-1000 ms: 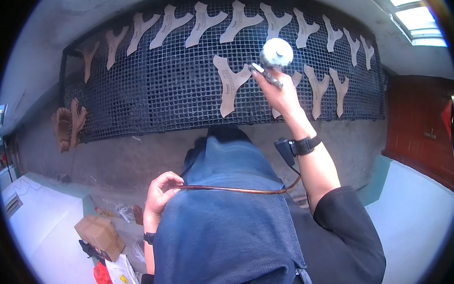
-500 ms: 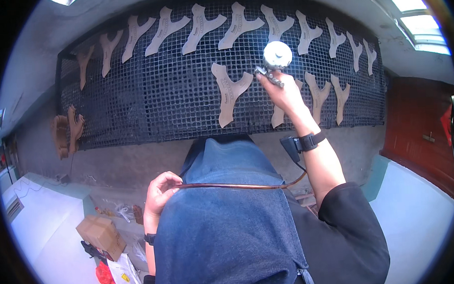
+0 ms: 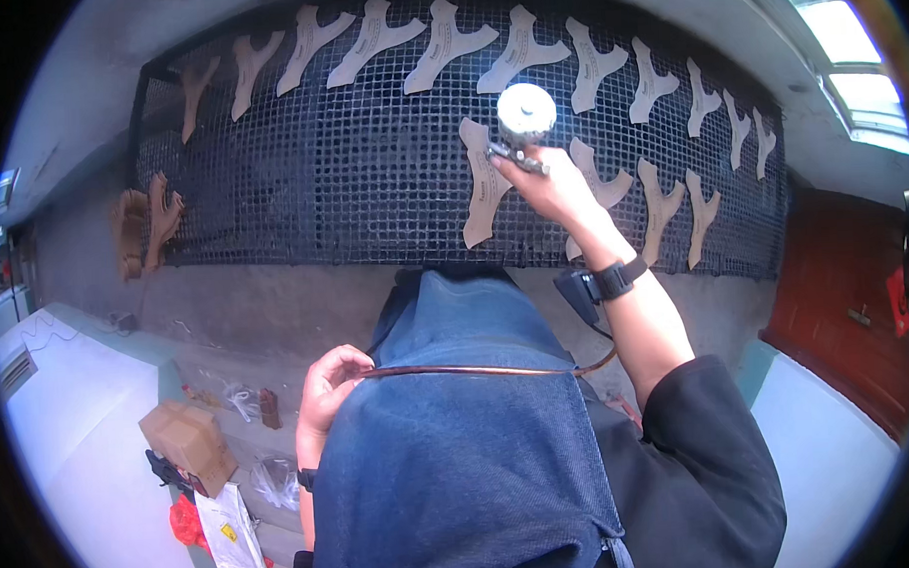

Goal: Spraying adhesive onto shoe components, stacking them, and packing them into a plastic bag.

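Note:
My right hand (image 3: 556, 185) is raised and grips a spray gun (image 3: 522, 121) with a round metal cup on top, held in front of a Y-shaped wooden piece (image 3: 483, 183) on a dark wire mesh rack (image 3: 351, 177). Several similar Y-shaped wooden pieces (image 3: 436, 49) lie across the mesh. My left hand (image 3: 328, 389) is down at my waist, closed on a thin brown hose (image 3: 478, 370) that runs across my blue apron (image 3: 460, 444) toward my right arm. A black watch (image 3: 615, 278) is on my right wrist.
A stack of wooden pieces (image 3: 147, 225) leans at the mesh's left end. On the floor at lower left are a cardboard box (image 3: 190, 443), a white sheet (image 3: 228, 527) and red scraps. A white counter (image 3: 68, 398) is on the left, a red-brown door (image 3: 846, 310) on the right.
My right hand with the spray gun has shifted slightly left and up along the mesh. My left hand has stayed on the hose.

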The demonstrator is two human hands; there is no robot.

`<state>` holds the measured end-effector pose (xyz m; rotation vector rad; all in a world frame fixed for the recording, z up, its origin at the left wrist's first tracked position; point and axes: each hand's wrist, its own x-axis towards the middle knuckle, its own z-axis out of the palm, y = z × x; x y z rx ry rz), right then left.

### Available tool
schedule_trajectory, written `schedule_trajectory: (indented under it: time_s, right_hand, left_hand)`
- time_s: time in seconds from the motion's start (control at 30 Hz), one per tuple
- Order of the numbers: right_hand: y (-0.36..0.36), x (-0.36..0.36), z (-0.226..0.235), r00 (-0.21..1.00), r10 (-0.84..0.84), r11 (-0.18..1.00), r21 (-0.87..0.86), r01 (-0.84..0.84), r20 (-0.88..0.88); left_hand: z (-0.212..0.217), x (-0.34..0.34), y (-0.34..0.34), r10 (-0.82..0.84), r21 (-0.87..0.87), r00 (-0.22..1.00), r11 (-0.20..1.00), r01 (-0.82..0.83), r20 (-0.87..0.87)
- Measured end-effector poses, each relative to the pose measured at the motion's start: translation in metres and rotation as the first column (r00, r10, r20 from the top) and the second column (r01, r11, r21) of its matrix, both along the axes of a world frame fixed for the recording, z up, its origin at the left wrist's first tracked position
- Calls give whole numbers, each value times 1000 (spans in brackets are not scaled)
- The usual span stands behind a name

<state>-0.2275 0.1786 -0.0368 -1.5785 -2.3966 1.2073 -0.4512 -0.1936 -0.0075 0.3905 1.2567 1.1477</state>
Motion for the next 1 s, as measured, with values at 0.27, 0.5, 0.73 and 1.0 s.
schedule_trajectory:
  time_s: [0.27,0.5,0.73,1.0]
  right_hand:
    - [-88,43,13,999,32,994,-103,-28,38]
    - [-141,67,1,986,110,994,-40,-106,126]
    - [-127,82,5,996,-40,998,-51,44,82]
    - [-46,71,-7,987,-160,987,32,160,9]
  left_hand:
    - [-5,-10,-14,-80,27,997,996,80,15]
    - [-9,-18,-20,-183,32,983,983,183,12]
    - [-3,-10,-2,-204,11,979,979,204,31]
    - [-4,-4,22,-213,-29,977,977,212,-31]
